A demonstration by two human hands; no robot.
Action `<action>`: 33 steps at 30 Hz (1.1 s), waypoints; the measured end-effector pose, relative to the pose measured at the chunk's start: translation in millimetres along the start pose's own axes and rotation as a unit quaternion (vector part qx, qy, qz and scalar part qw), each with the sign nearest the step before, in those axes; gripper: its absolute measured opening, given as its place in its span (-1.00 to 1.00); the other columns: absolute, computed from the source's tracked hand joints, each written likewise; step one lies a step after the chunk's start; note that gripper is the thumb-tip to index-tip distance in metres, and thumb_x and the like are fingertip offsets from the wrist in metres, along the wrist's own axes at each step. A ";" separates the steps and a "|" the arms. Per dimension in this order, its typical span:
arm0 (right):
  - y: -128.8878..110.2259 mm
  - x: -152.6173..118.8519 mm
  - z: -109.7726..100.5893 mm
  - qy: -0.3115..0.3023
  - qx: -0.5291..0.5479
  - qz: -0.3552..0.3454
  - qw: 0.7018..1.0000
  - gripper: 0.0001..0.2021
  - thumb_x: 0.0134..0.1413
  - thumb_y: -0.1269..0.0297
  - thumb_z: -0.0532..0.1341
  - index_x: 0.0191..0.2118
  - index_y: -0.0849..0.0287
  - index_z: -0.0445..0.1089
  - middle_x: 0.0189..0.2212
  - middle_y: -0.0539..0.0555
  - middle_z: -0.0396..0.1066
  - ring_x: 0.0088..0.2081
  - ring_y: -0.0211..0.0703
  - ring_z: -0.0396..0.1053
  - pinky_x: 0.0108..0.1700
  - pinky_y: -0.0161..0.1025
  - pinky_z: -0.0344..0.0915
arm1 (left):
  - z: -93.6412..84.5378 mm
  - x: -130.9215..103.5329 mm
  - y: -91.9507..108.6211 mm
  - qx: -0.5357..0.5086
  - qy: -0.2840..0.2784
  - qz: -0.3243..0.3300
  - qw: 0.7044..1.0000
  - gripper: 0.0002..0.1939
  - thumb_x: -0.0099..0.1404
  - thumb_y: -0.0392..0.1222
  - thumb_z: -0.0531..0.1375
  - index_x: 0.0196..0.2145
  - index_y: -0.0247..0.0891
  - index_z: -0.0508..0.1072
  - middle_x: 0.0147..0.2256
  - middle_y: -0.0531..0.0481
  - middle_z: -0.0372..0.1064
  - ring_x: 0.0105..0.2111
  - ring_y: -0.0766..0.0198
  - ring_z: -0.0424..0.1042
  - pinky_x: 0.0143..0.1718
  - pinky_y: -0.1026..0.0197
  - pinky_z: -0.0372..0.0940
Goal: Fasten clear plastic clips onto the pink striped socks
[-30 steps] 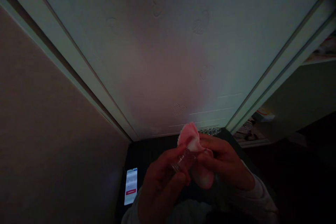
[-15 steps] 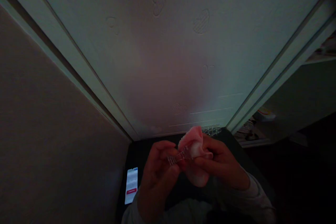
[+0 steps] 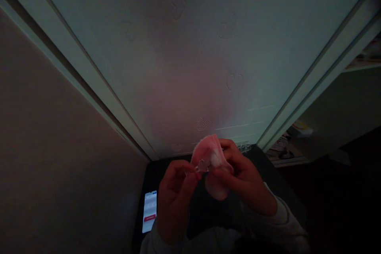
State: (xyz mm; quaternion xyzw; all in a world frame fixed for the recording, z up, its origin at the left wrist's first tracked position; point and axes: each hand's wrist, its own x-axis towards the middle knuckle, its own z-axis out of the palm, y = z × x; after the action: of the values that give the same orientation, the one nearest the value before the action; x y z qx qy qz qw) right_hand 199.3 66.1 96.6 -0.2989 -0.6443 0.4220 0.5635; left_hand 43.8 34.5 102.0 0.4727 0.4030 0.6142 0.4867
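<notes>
My left hand (image 3: 177,194) pinches a small clear plastic clip (image 3: 202,166) by its ribbed end between thumb and fingers. The clip's other end lies against a soft pink cloth piece (image 3: 205,149), whose opening shows a whitish inside. My right hand (image 3: 242,178) is closed on the right side of this cloth, thumb in front and fingers behind. A rounded pink part hangs below the right thumb. In the dim light I cannot tell whether the clip grips the fabric.
A lit phone (image 3: 149,211) lies on the dark surface (image 3: 151,174) at the left. Behind my right hand is a pile of clear plastic pieces (image 3: 244,148). A pale panel with embossed hearts (image 3: 203,124) rises in front. Shelves with items (image 3: 300,130) are at the right.
Both hands have shifted slightly left and up with the cloth. The cloth has turned so its opening faces the clip more, and the clip's end shows more clearly.
</notes>
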 end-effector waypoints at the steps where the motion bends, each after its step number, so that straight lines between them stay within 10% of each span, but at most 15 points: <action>1: 0.4 0.1 -0.5 0.011 -0.004 0.003 1.000 -0.98 -0.02 0.35 0.24 -0.40 0.10 0.37 -0.17 0.05 0.23 -0.10 -0.09 0.23 -0.13 -0.21 0.19 | 0.2 0.0 -0.1 0.003 0.001 0.003 1.000 -0.88 0.18 -0.13 0.23 -0.36 -0.20 0.41 -0.49 0.11 0.36 -0.47 0.37 0.32 -0.41 0.36 0.21; 14: 4.0 -1.6 -4.1 0.101 0.154 0.072 0.980 -0.83 -0.10 0.09 0.30 -0.45 0.07 0.43 -0.42 -0.01 0.37 -0.41 -0.18 0.31 -0.36 -0.27 0.28 | -1.3 2.8 -5.4 0.068 0.018 0.045 0.997 -0.92 0.16 -0.33 0.19 -0.38 -0.18 0.41 -0.49 0.15 0.37 -0.48 0.43 0.33 -0.42 0.44 0.24; 19: 8.6 -3.6 0.8 0.046 0.169 0.066 0.982 -0.53 0.11 -0.13 -0.05 -0.47 0.08 0.41 -0.23 0.07 0.39 -0.28 -0.06 0.37 -0.17 -0.12 0.32 | 0.0 2.4 -4.9 0.121 0.019 0.049 0.991 -0.90 0.15 -0.36 0.16 -0.39 -0.18 0.39 -0.46 0.14 0.35 -0.45 0.42 0.34 -0.43 0.44 0.24; 26: 20.4 -3.9 8.1 0.073 0.122 0.056 0.988 -0.82 0.11 0.17 0.14 -0.46 0.09 0.29 -0.32 -0.02 0.33 -0.32 -0.21 0.32 -0.26 -0.27 0.29 | -1.9 0.4 -9.7 0.188 -0.010 0.063 0.980 -0.92 0.18 -0.33 0.14 -0.36 -0.19 0.39 -0.45 0.11 0.35 -0.45 0.38 0.34 -0.41 0.39 0.24; 33: 22.3 -10.2 15.9 0.029 0.001 0.009 1.000 -0.72 0.23 0.06 -0.07 -0.04 -0.01 0.21 -0.23 0.03 0.35 -0.24 -0.17 0.34 -0.20 -0.25 0.30 | 0.7 -2.6 -11.5 0.223 -0.040 0.087 0.970 -0.92 0.18 -0.34 0.13 -0.37 -0.21 0.38 -0.46 0.10 0.34 -0.46 0.36 0.33 -0.42 0.37 0.27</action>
State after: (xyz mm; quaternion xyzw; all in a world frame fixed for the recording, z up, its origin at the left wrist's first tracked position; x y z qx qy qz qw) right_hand 183.7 64.5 72.0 -0.3158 -0.6243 0.4188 0.5789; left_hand 47.2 34.2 90.7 0.6265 0.4675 0.5294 0.3296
